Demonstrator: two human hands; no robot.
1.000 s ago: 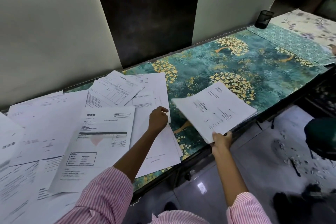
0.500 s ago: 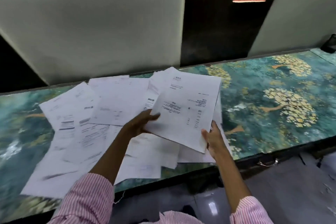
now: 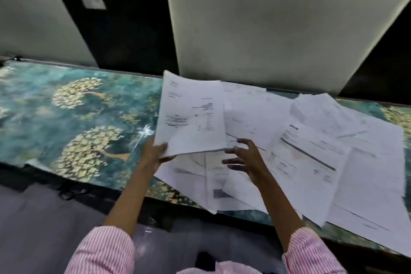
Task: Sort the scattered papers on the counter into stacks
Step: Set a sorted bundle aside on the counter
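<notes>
Two hands up | left hand (image 3: 155, 154) pinches stack (image 3: 191, 115) by near corner | right hand (image 3: 244, 160), fingers spread, over loose papers (image 3: 311, 153) right of stack, on desk (image 3: 77, 107) | we judge: gathering; next, lift one sheet

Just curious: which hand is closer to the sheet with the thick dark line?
Right. The right hand is just left of that sheet; the left hand is farther left, gripping a paper bundle.

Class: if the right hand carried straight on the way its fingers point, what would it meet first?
Probably the near edge of the held sheaf in the left hand; the right hand may instead pass beneath it, as depth is unclear.
</notes>
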